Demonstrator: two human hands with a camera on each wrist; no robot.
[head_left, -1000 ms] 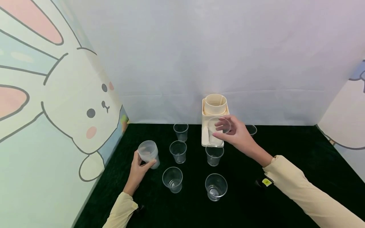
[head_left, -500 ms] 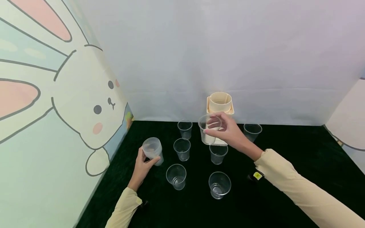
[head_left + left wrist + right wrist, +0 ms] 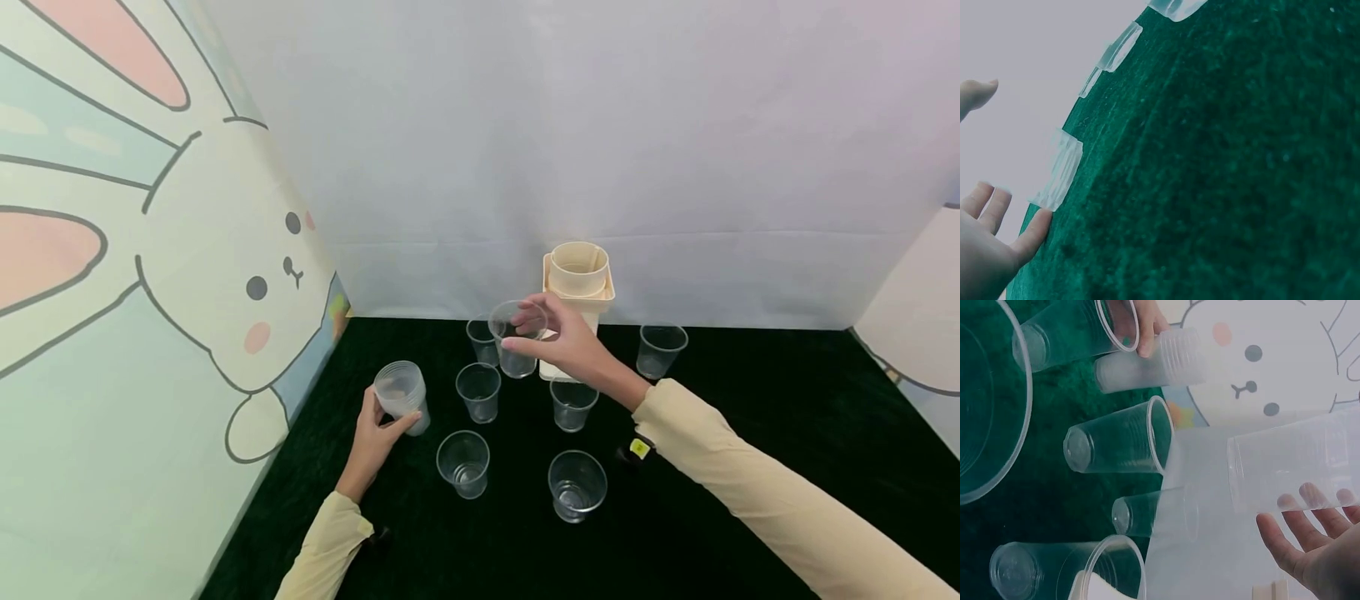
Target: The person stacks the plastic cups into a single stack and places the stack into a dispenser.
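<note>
Seven single clear plastic cups show: six stand on the dark green mat, one is gripped aloft by the right hand near the rear edge. The left hand clasps a frosted cup stack by the left edge. No writing is legible.

Your right hand pinches a clear, glossy thin-plastic cup. Left hand grips a cloudier stack of cups, ribbed plastic. Table cover: dark green, matt, fuzzy, prob. felt. Cream holder looks smooth plastic.
</note>
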